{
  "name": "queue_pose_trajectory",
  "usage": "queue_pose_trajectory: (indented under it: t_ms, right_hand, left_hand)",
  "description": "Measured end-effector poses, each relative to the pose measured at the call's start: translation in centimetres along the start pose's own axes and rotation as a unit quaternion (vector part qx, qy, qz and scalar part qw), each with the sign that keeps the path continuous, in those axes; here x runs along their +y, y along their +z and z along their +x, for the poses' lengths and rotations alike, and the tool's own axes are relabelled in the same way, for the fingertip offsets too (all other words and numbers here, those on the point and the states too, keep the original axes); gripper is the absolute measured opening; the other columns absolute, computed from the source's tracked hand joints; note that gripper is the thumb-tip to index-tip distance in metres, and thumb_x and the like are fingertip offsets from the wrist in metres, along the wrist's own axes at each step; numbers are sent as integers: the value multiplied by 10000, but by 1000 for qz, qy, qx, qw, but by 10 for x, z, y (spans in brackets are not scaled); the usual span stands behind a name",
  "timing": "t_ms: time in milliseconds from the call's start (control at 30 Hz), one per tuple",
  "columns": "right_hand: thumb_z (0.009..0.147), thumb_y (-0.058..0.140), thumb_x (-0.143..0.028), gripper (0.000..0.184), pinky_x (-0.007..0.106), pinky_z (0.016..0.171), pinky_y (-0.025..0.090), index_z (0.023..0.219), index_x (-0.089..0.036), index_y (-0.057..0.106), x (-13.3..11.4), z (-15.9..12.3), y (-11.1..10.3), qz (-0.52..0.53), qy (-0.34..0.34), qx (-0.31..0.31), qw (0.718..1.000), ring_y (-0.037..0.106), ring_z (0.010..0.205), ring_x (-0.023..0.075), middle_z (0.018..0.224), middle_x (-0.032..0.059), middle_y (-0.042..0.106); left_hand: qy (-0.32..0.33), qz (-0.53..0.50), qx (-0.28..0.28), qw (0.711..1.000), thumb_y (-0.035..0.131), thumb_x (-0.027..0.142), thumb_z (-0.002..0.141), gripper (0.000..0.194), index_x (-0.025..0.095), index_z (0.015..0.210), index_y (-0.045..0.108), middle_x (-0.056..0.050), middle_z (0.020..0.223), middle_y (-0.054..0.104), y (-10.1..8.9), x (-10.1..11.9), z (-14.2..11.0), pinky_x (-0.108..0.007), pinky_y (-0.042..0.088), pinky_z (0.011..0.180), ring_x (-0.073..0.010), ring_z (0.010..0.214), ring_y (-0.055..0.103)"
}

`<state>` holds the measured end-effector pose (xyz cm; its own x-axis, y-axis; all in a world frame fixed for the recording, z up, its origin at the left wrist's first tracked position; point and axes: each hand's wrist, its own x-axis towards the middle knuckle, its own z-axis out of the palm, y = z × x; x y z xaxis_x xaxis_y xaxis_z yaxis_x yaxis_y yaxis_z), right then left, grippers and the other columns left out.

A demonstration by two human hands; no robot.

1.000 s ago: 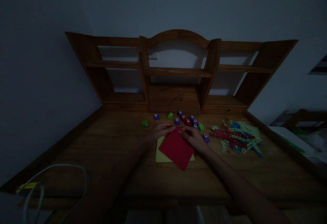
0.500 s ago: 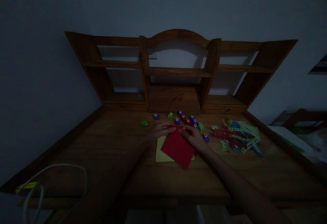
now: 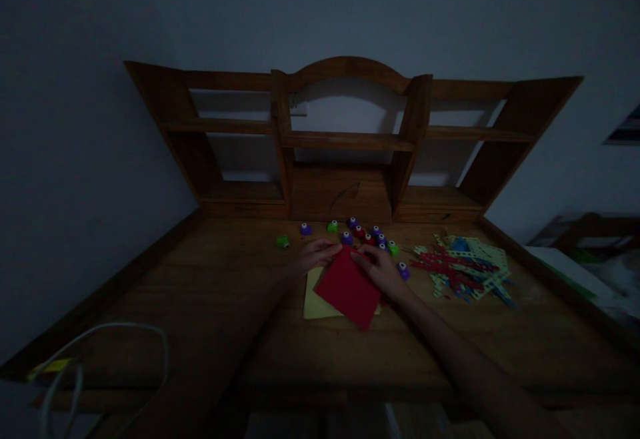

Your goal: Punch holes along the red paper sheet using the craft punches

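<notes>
A red sheet of paper [image 3: 349, 287], turned corner-up, is pinched along its far corner by both hands. My left hand [image 3: 317, 256] grips the left side of that corner, thumb on top. On the right side, my right hand [image 3: 379, 269] holds it with the thumb pressed on the paper. Beneath lies yellow paper [image 3: 315, 305], partly covered by the red sheet. Just beyond my fingers stand several small craft punches, among them a purple punch [image 3: 347, 238], a red punch [image 3: 369, 239] and a green punch [image 3: 393, 248]. The fingers' undersides are hidden.
Punched paper scraps [image 3: 463, 267] in red, pale green and blue are heaped at the right of the wooden desk [image 3: 200, 292]. A wooden shelf unit [image 3: 345, 140] rises at the back. A white cable [image 3: 125, 325] loops at the front left. The room is dim.
The red sheet's lower corner has risen slightly. Both hands keep almost the same place and grip; the punches and scraps stay put.
</notes>
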<state>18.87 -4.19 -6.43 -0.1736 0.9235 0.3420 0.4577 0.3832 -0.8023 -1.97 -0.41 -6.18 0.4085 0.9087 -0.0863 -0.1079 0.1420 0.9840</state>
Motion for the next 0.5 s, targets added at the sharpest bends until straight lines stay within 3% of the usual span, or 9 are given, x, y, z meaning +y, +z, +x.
queue_pose_trajectory:
  t_ms: [300, 500]
  right_hand:
    - [880, 526, -507, 333, 252, 580, 378, 777, -203, 612, 2, 0, -4, 1, 15, 19, 1000, 552, 654, 168, 717, -7, 621]
    - [874, 533, -517, 339, 257, 586, 385, 775, -202, 611, 1, -1, -4, 7, 15, 11, 1000, 552, 649, 168, 704, -6, 612]
  left_hand:
    - [-2, -56, 14, 998, 724, 403, 774, 353, 130, 974, 625, -83, 783, 721, -12, -2, 6, -292, 528, 741, -165, 699, 687]
    - [-6, -91, 13, 996, 706, 416, 788, 364, 114, 977, 631, -132, 892, 734, -13, -1, 7, -337, 539, 805, -208, 776, 710]
